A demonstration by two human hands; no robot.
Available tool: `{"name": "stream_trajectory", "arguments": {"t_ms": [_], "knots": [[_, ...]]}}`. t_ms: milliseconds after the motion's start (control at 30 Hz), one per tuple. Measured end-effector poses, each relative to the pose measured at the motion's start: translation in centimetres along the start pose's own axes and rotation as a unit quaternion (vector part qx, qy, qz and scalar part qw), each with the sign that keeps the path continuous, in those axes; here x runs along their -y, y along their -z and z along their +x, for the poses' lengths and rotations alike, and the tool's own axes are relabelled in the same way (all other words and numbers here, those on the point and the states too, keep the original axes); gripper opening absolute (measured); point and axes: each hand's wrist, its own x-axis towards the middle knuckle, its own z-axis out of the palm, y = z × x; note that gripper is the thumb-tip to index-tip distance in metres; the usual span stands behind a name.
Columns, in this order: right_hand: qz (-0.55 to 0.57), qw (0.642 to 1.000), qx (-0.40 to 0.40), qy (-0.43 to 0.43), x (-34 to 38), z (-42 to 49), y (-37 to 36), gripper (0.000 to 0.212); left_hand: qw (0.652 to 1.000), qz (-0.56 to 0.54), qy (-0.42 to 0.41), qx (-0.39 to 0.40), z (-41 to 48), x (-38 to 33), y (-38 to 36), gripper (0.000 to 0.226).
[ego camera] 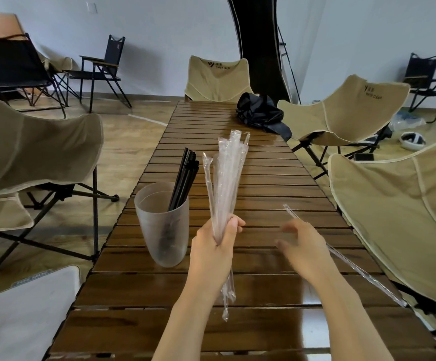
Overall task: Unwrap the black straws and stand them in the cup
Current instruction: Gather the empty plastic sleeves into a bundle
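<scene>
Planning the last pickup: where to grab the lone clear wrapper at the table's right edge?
Pinch the wrapper mid-length from above, fingers across its width. It lies flat and thin on the table, slanting toward the right edge, so an end would flop. The right hand is nearest, open; the left hand holds a bundle.

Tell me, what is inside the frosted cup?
Several black straws stand inside the cup, leaning on its right rim. Their lower ends show only dimly through the frosted wall; an exact count is not possible.

Left hand point(215, 246) round empty wrappers point(228, 183); black straws point(184, 178) in cup point(163, 230) (right hand point(302, 246) spread).
</scene>
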Motion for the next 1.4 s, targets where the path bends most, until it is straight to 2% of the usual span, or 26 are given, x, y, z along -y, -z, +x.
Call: {"name": "stream_trajectory", "arguments": {"t_ms": [67, 133, 267, 367, 467, 567, 833, 1067, 1167, 1233, 1300, 1400], "knots": [[-0.107, 0.993, 0.006, -0.050, -1.6, 0.0, 0.0, 0.046, 1.000, -0.005, 0.001, -0.009, 0.0, 0.0, -0.1, 0.019], [-0.156, 0.984, 0.014, -0.083, -2.8, 0.0, 0.1, 0.059, 1.000, -0.007, 0.008, -0.009, 0.2, 0.0, 0.0, 0.020], [-0.180, 0.968, 0.052, -0.165, -4.4, -0.4, -0.3, 0.084, 1.000, -0.001, 0.008, 0.000, 0.2, -0.1, 0.1, 0.022], [-0.191, 0.961, 0.052, -0.195, -4.8, -0.7, -0.3, 0.091, 1.000, -0.001, 0.012, 0.006, 0.1, -0.2, 0.2, 0.024], [-0.213, 0.961, 0.034, -0.172, -4.3, -0.5, -0.1, 0.077, 1.000, -0.004, 0.021, 0.014, 0.0, -0.4, 0.1, 0.025], [-0.213, 0.963, 0.051, -0.157, -3.2, -0.3, -0.2, 0.059, 1.000, -0.001, 0.019, 0.009, 0.0, -0.6, 0.1, 0.025], [-0.222, 0.963, 0.056, -0.140, -2.1, -0.5, -0.1, 0.033, 1.000, 0.001, 0.028, -0.001, 0.1, -0.3, 0.0, 0.028], [-0.214, 0.961, 0.095, -0.145, -1.3, -0.5, -0.5, 0.029, 1.000, -0.019, 0.023, 0.002, 0.0, -0.6, 0.0, 0.026], [-0.150, 0.977, 0.082, -0.126, -0.4, -0.6, -0.4, 0.023, 0.999, -0.029, 0.017, 0.008, 0.1, -0.7, 0.0, 0.022], [0.000, 0.993, 0.062, -0.100, 0.3, -0.5, 0.1, 0.027, 0.999, -0.036, 0.017, 0.010, 0.0, -0.7, 0.1, 0.019], [0.136, 0.988, 0.057, -0.052, 1.2, -0.7, 0.6, 0.030, 0.999, -0.036, 0.010, 0.011, 0.0, -0.7, 0.1, 0.018], [0.237, 0.969, 0.059, 0.026, 2.7, -1.1, 1.1, 0.030, 0.999, -0.033, -0.012, 0.016, 0.0, -0.8, 0.2, 0.024]]}}
